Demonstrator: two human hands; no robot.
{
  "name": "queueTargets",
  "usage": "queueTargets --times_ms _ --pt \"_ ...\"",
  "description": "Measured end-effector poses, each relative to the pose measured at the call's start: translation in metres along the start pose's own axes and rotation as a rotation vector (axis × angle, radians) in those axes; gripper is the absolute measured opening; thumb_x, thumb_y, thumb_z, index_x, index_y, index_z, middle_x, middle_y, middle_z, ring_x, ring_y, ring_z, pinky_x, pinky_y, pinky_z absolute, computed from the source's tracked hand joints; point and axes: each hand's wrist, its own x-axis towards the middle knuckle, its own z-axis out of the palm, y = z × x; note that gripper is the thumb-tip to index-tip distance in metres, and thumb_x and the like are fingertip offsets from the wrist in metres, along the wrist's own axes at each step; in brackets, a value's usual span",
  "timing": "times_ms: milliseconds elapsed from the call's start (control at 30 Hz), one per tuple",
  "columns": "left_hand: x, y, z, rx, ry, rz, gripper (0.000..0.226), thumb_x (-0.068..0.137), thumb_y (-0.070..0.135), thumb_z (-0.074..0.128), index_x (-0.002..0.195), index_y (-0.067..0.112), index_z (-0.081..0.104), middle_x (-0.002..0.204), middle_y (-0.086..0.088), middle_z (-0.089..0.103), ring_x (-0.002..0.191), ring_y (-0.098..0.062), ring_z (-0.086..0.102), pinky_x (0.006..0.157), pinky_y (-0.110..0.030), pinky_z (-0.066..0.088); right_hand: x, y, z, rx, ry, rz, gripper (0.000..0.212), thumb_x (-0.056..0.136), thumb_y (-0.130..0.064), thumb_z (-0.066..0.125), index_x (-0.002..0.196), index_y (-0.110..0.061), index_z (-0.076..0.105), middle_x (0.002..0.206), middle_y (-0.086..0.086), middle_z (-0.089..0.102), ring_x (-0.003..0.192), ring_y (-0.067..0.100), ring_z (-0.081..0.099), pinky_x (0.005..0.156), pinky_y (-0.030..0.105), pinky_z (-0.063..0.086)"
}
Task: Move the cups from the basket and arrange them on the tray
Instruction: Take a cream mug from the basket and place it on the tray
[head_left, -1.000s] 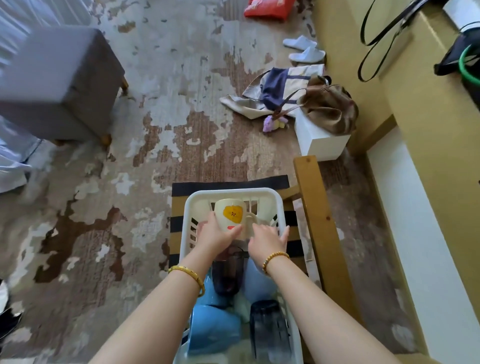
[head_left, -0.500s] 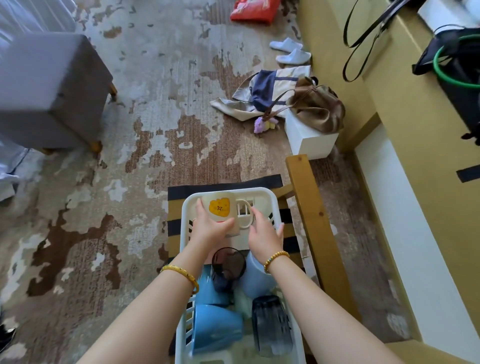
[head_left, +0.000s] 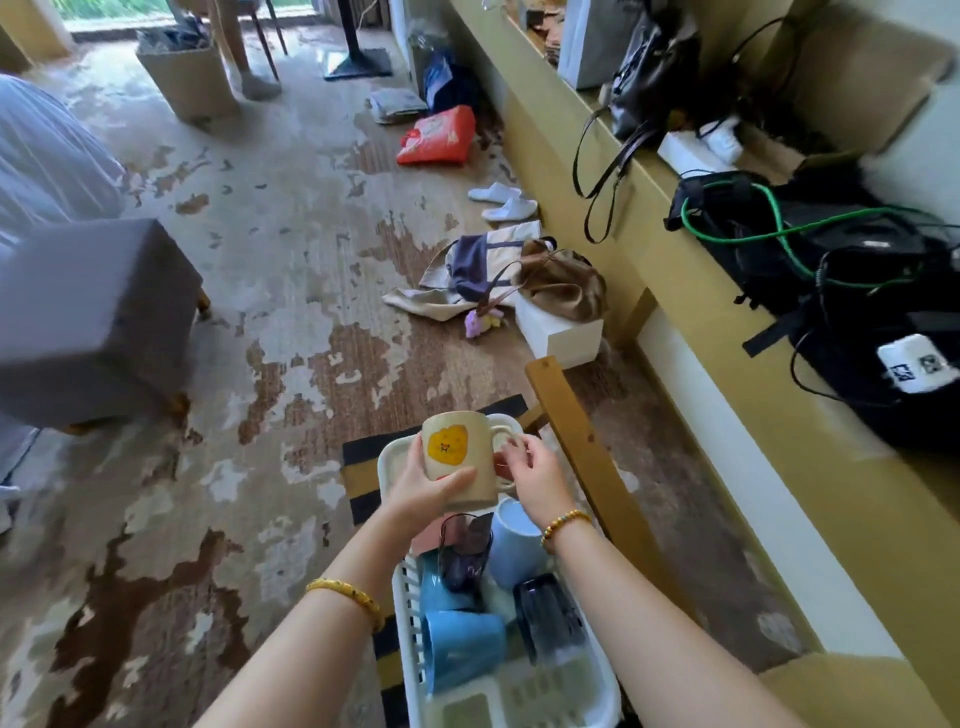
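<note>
here both hands (head_left: 423, 486) (head_left: 535, 478) hold the cream mug (head_left: 457, 460) above the basket (head_left: 410, 613).

A grey ottoman (head_left: 93, 322) stands on the worn, patchy carpet (head_left: 291, 249) at left. Across the floor lie a red bag (head_left: 439, 136), a pair of white slippers (head_left: 503, 200), and a canvas tote (head_left: 478, 270) beside a brown bag (head_left: 563, 286) that rests on a white box (head_left: 563, 332). On the long yellow ledge (head_left: 587, 171) at right sit black bags (head_left: 852, 291) with a green cable (head_left: 779, 228) looped over them.
</note>
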Motion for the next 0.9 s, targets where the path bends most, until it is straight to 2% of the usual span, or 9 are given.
queueTargets --times_ms 67,167,267,333,467,567,700,833,900 --pt "-0.018 0.01 0.01 0.016 -0.076 0.018 0.079 0.077 0.02 0.074 0.137 0.031 0.022 0.103 0.006 0.054 0.094 -0.012 0.058 0.068 -0.025 0.056 -0.022 -0.005 -0.011 0.069 0.085 0.02 0.023 0.099 -0.026 0.039 0.103 -0.011 0.055 0.101 0.01 0.066 0.092 0.021 0.065 0.079 0.037 0.057" --pt "-0.045 0.024 0.035 0.061 -0.157 0.039 0.084 0.076 0.02 0.075 0.141 0.023 0.023 0.117 -0.006 0.055 0.108 -0.023 0.057 0.093 -0.043 0.051 -0.059 -0.009 -0.033 0.126 0.245 0.029 0.02 0.099 -0.028 0.037 0.093 -0.019 0.053 0.087 -0.001 0.064 0.079 0.011 0.063 0.058 0.018 0.053" --pt "-0.068 0.036 0.068 0.089 -0.244 0.087 0.085 0.075 0.022 0.076 0.142 0.02 0.025 0.132 -0.015 0.05 0.119 -0.03 0.052 0.102 -0.051 0.042 -0.096 -0.012 -0.065 0.183 0.388 0.061 0.019 0.098 -0.03 0.038 0.091 -0.022 0.054 0.089 0.0 0.064 0.087 0.018 0.063 0.068 0.027 0.055" --pt "-0.083 0.045 0.095 0.145 -0.318 0.114 0.091 0.075 0.027 0.076 0.146 0.02 0.019 0.136 -0.011 0.047 0.121 -0.027 0.05 0.105 -0.048 0.04 -0.122 -0.011 -0.09 0.204 0.471 0.078 0.024 0.098 -0.033 0.038 0.1 -0.017 0.056 0.097 0.003 0.065 0.089 0.019 0.063 0.069 0.029 0.055" --pt "-0.122 0.061 0.157 0.236 -0.467 0.184 0.099 0.074 0.037 0.074 0.148 0.025 0.01 0.141 -0.005 0.042 0.123 -0.022 0.048 0.107 -0.042 0.04 -0.18 -0.003 -0.146 0.21 0.677 0.073 0.035 0.098 -0.034 0.039 0.113 -0.01 0.059 0.11 0.012 0.066 0.099 0.026 0.063 0.088 0.043 0.053" --pt "-0.157 0.064 0.203 0.281 -0.583 0.231 0.096 0.075 0.037 0.074 0.147 0.029 0.011 0.14 -0.003 0.045 0.119 -0.019 0.052 0.104 -0.041 0.042 -0.222 0.01 -0.18 0.311 0.812 0.081 0.028 0.098 -0.029 0.041 0.103 -0.008 0.06 0.106 0.014 0.068 0.095 0.027 0.065 0.084 0.039 0.054" --pt "-0.207 0.051 0.256 0.363 -0.673 0.276 0.091 0.077 0.037 0.072 0.147 0.028 0.013 0.138 -0.003 0.047 0.116 -0.016 0.052 0.102 -0.036 0.042 -0.281 0.036 -0.218 0.394 0.918 0.093 0.023 0.097 -0.03 0.042 0.087 -0.015 0.056 0.1 0.015 0.069 0.092 0.031 0.067 0.083 0.045 0.055" --pt "-0.256 0.026 0.31 0.492 -0.739 0.266 0.094 0.077 0.041 0.07 0.147 0.03 0.009 0.141 -0.005 0.045 0.123 -0.021 0.048 0.105 -0.04 0.04 -0.342 0.074 -0.254 0.445 0.977 0.164 0.021 0.097 -0.031 0.041 0.089 -0.015 0.052 0.103 0.014 0.067 0.095 0.032 0.065 0.084 0.05 0.053" --pt "-0.281 0.01 0.338 0.537 -0.754 0.267 0.094 0.078 0.041 0.07 0.148 0.028 0.008 0.144 -0.006 0.041 0.126 -0.023 0.046 0.104 -0.037 0.04 -0.37 0.096 -0.272 0.461 0.992 0.195 0.016 0.098 -0.028 0.038 0.099 -0.017 0.05 0.107 0.015 0.064 0.091 0.028 0.065 0.077 0.047 0.056"
